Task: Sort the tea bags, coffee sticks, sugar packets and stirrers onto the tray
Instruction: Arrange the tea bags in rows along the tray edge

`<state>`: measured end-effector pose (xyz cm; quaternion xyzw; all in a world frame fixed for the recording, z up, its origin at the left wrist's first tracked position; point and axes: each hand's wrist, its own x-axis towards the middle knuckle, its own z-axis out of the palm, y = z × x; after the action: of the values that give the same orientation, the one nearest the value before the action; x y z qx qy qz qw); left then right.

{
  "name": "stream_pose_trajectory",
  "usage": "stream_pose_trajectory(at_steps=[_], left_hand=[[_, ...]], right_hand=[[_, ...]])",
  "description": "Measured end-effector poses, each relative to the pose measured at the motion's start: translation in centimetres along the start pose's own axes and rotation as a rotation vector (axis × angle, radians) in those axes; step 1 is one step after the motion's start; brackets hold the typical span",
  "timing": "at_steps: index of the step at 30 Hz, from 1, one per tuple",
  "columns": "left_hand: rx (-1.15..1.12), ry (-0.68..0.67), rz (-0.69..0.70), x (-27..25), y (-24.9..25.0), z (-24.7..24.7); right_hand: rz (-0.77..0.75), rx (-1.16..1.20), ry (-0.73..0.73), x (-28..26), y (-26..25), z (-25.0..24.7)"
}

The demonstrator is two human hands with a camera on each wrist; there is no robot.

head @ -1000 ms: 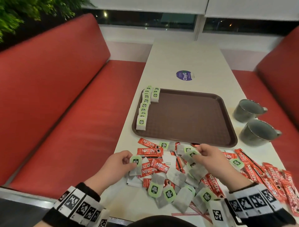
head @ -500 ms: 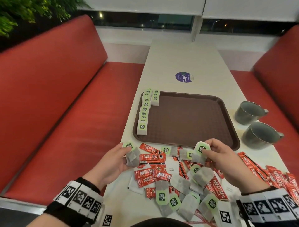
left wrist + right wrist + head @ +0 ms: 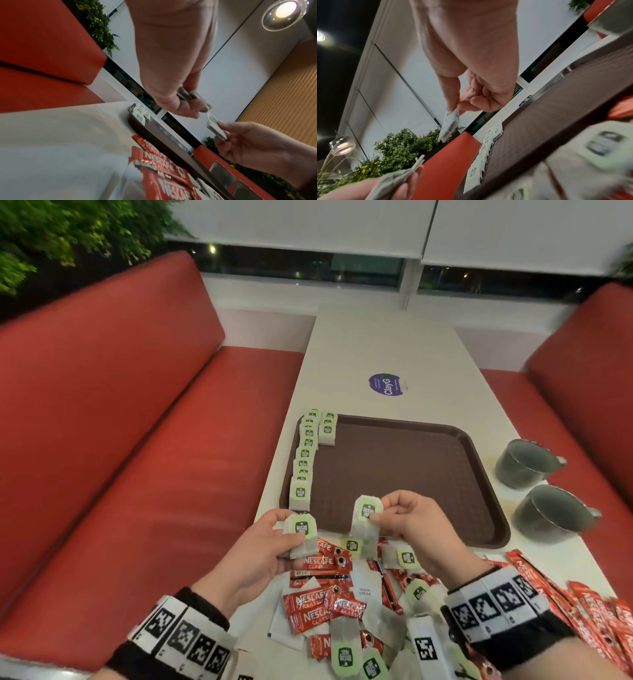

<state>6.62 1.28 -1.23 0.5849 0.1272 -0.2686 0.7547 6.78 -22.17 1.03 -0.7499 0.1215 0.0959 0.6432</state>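
My left hand point(image 3: 274, 542) grips a small stack of green-tagged tea bags point(image 3: 301, 537) just short of the brown tray's point(image 3: 411, 474) near left corner. My right hand point(image 3: 394, 518) pinches another tea bag point(image 3: 365, 520) upright over the tray's near edge; the same tea bag point(image 3: 451, 125) hangs from thumb and finger in the right wrist view. A row of tea bags point(image 3: 305, 453) lines the tray's left side. Red Nescafe coffee sticks point(image 3: 322, 607), white sugar packets point(image 3: 364, 590) and loose tea bags lie heaped on the table under my wrists.
Two grey mugs point(image 3: 524, 463) point(image 3: 551, 518) stand right of the tray. More coffee sticks point(image 3: 589, 611) spread to the near right. Red bench seats point(image 3: 137, 474) flank the white table point(image 3: 376, 347), which bears a purple sticker point(image 3: 386, 384) beyond the tray.
Both hands have risen from the pile and moved forward to the tray's near edge, each carrying tea bags. The right hand's tea bag now stands higher and closer to the left hand.
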Motion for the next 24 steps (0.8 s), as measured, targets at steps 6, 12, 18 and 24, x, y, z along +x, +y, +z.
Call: stream_pose_trajectory(at_steps=[6,12,18,24], left_hand=[[-0.050,0.091,0.085,2.6,2.2,0.1],[-0.068,0.122,0.113,4.9,3.3,-0.6],[-0.093,0.144,0.122,5.5,2.5,-2.6],[-0.106,0.185,0.126,5.9,2.0,-3.7]], right_hand=[[-0.054,-0.036,0.132,9.3,-2.8,2.4],[0.059,-0.231,0.163,19.2,-2.4,4.1],[0.096,-0.459,0.060,24.6,-2.8,4.9],[0.115,-0.543,0.029,26.9,-2.1,5.1]])
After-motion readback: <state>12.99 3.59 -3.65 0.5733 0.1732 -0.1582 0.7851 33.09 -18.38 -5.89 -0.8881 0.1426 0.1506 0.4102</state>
